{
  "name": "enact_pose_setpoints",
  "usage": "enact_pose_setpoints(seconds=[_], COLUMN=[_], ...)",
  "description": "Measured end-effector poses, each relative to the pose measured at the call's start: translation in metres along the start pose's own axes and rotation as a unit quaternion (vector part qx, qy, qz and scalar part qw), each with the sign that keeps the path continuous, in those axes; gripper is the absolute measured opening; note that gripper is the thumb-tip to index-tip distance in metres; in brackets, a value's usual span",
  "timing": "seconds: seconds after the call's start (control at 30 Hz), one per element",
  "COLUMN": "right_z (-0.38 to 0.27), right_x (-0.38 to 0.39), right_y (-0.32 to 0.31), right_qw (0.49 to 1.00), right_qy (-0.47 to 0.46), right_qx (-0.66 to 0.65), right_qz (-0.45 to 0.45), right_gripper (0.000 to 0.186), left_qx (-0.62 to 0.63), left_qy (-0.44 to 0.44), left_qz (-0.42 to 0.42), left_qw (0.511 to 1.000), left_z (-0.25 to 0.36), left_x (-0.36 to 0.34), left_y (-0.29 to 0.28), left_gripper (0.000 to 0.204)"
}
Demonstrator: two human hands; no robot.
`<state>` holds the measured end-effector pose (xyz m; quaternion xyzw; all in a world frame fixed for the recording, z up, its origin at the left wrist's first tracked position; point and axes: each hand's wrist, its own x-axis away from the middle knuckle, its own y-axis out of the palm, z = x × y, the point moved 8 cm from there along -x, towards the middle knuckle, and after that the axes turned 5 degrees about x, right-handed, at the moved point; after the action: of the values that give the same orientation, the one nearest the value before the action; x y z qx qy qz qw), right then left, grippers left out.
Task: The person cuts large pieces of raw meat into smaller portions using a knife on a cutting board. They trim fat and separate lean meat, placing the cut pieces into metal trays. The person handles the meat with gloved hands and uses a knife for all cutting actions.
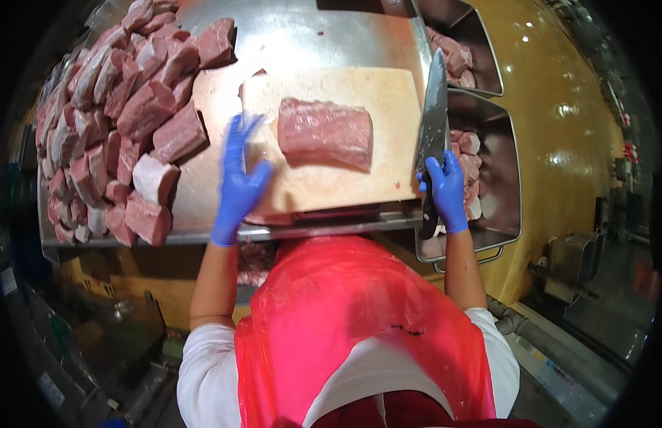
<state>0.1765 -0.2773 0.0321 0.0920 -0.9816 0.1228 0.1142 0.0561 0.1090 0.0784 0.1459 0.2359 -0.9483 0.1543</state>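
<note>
A thick piece of raw meat (324, 134) lies on a pale cutting board (352, 187) in front of me. My left hand (241, 182), in a blue glove, is at the board's left edge with its fingers spread, apart from the meat. In my right hand (445, 187), also gloved in blue, is a large knife (434, 114). Its broad dark blade points away from me along the board's right edge, and my fingers wrap round the black handle.
A big heap of raw meat pieces (124, 114) covers the left of the steel table (288, 36). To the right stand two metal bins, a near one (502, 178) and a far one (484, 43), both with cut meat inside. The table's front edge (309, 230) runs close to my red apron.
</note>
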Motion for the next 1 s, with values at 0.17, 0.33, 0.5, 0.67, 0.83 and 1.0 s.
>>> enact_pose_setpoints(seconds=[0.17, 0.33, 0.5, 0.67, 0.83, 1.0], right_z=[0.0, -0.023, -0.013, 0.006, -0.016, -0.046], right_x=[-0.017, -0.02, -0.002, 0.024, 0.008, -0.1], right_y=[-0.014, -0.007, -0.02, -0.031, -0.002, 0.086], right_qw=[0.999, 0.994, 0.995, 0.999, 0.999, 0.987], right_qy=[-0.023, -0.06, -0.053, -0.015, -0.039, -0.126], right_qx=[-0.019, -0.024, -0.027, -0.027, 0.007, -0.092], right_qz=[-0.026, -0.083, -0.084, -0.018, -0.016, -0.028], right_gripper=[0.012, 0.013, 0.014, 0.016, 0.016, 0.014], left_qx=[0.071, -0.045, -0.121, -0.174, 0.045, 0.337], left_qy=[-0.169, -0.094, 0.078, 0.068, -0.092, -0.276], left_qz=[0.164, 0.131, 0.029, 0.064, 0.23, 0.296], left_qw=[0.969, 0.986, 0.989, 0.98, 0.968, 0.85], left_z=[-0.03, 0.047, 0.097, 0.089, -0.018, -0.034], left_x=[0.082, 0.048, -0.023, -0.077, -0.027, -0.019], left_y=[-0.058, -0.022, 0.026, 0.027, 0.005, 0.111], left_gripper=[0.058, 0.052, 0.035, 0.038, 0.058, 0.052])
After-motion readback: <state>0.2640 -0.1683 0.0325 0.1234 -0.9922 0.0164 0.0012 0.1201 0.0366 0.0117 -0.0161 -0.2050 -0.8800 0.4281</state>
